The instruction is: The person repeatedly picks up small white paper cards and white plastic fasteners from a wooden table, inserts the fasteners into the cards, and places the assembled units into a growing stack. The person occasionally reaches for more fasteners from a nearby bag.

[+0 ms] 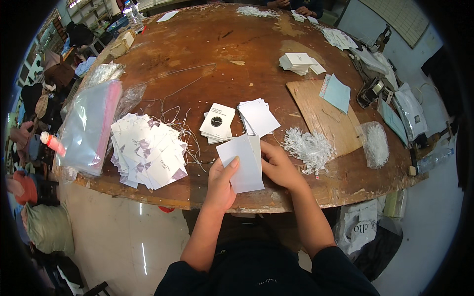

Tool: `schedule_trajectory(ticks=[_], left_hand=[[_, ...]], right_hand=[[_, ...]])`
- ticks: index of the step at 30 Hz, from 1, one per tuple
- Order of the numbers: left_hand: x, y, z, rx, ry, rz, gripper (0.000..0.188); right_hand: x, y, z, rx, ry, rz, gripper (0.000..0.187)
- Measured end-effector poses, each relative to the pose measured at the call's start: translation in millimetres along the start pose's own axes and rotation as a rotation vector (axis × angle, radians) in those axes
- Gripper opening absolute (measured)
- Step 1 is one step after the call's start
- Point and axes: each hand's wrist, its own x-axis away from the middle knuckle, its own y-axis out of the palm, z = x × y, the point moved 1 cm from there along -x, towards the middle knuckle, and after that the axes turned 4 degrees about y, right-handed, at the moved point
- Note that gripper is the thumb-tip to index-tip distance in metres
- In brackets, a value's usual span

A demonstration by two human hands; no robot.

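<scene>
Near the front edge of the wooden table, my left hand (221, 185) grips white cards (242, 165), its thumb pressed on the front one. The cards are slightly fanned, with another edge showing at the right. My right hand (280, 166) is closed at that right edge; its fingertips are partly hidden behind the cards. Just beyond them lie a stack of blank white cards (259, 117) and a stack of printed cards with a black round mark (217, 122). To the right of my right hand is a heap of white looped strings (309, 147).
A pile of strung tags (148, 153) and clear plastic sleeves (91, 126) lie at the left, beside a small red-and-white bottle (53, 143). At the right are a wooden board (316, 111), bagged strings (375, 145) and more cards (297, 63). A person's hands (302, 11) show at the far edge.
</scene>
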Motion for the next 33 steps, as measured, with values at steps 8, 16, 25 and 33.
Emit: schedule_trajectory(ticks=[8,16,25,33], left_hand=[[-7.6,4.5,6.7,-0.060,0.180,0.126,0.034],[-5.2,-4.2,8.3,-0.689,0.310,0.195,0.034],[-6.0,-3.8,3.2,-0.825,0.433,0.130,0.029],[-3.8,2.6,6.1,-1.045,0.549,0.084,0.028]], right_hand=[[6.0,-18.1,6.5,-0.118,0.130,-0.112,0.021],[-3.2,-27.7,-1.7,-0.965,-0.205,0.384,0.025],[0.0,19.8,-14.0,-0.210,-0.071,0.377,0.008],[-5.9,22.3,-15.1,0.245,-0.230,0.384,0.006]])
